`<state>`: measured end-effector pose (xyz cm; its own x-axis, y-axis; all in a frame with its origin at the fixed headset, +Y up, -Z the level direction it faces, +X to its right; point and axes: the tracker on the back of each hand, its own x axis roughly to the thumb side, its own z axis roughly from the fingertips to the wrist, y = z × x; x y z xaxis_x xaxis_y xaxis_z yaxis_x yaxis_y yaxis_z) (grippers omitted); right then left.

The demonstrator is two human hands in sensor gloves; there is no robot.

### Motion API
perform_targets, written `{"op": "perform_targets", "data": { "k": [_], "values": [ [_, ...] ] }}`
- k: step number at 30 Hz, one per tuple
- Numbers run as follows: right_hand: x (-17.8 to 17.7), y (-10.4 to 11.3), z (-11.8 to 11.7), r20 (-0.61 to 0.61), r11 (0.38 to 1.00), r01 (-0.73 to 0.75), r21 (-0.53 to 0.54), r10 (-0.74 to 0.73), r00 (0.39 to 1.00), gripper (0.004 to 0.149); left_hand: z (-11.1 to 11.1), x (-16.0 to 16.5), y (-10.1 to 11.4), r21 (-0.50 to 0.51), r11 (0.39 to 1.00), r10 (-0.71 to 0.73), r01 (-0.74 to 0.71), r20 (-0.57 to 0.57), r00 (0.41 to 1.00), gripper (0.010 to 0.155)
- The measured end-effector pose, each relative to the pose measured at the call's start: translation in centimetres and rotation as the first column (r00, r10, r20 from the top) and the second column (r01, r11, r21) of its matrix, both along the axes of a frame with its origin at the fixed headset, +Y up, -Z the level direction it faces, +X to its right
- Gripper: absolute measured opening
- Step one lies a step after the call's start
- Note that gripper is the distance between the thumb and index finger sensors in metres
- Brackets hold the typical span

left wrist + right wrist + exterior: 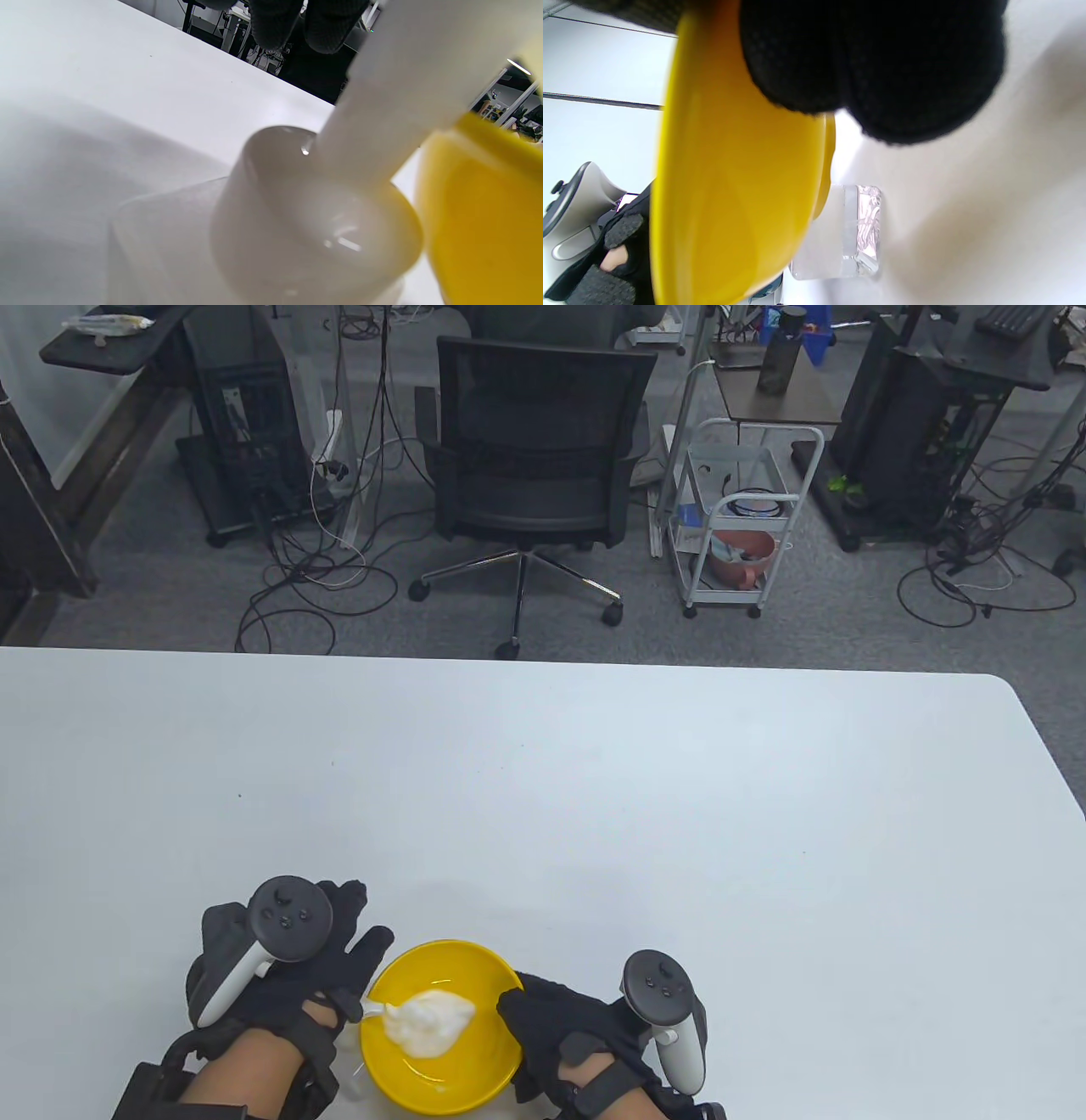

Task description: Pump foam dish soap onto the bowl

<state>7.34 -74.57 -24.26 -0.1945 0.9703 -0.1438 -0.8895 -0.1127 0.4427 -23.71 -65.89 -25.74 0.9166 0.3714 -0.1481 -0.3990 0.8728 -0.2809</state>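
Observation:
A yellow bowl [475, 971] sits near the table's front edge with a mound of white foam [427, 1022] in it. The white pump nozzle [371, 1008] reaches over the bowl's left rim into the foam. My left hand [335, 971] rests on top of the pump and covers the bottle. In the left wrist view the pump stem [398, 110] rises from the white collar [297, 228] beside the bowl [479, 220]. My right hand [530, 1010] holds the bowl's right rim; its fingers [874, 63] lie against the bowl's outer wall [725, 178]. The clear bottle base [848, 233] shows behind the bowl.
The white table [594, 814] stretches wide beyond the bowl. Past its far edge stand an office chair [534, 458] and a white cart [738, 526] on the floor.

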Motion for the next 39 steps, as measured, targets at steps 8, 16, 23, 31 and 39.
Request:
{"op": "perform_targets", "data": {
  "k": [8, 16, 23, 31, 39],
  "values": [
    [0.3, 0.1, 0.0, 0.003, 1.000, 0.015, 0.002, -0.015, 1.000, 0.062, 0.8, -1.5, 3.0, 0.114, 0.988, -0.107, 0.105, 0.011, 0.994, 0.073],
    [0.3, 0.1, 0.0, 0.006, 1.000, 0.027, 0.002, -0.027, 1.000, 0.062, 2.3, -7.3, 1.6, 0.085, 0.991, -0.099, 0.108, -0.101, 0.990, 0.074],
    [0.4, 0.1, -0.1, 0.013, 0.999, 0.036, -0.003, -0.036, 0.999, 0.062, 3.8, -9.9, -3.6, 0.050, 0.989, -0.136, 0.142, -0.101, 0.985, 0.074],
    [1.2, 0.3, -0.2, 0.026, 0.998, 0.053, -0.019, -0.052, 0.998, 0.062, 5.2, -9.9, -6.5, 0.125, 0.976, -0.178, 0.181, -0.036, 0.983, 0.075],
    [3.0, 0.4, -0.6, 0.109, 0.993, 0.116, -0.024, -0.113, 0.988, 0.061, 6.0, -8.7, -5.8, 0.205, 0.967, -0.158, 0.151, 0.016, 0.987, 0.075]
  ]
}}
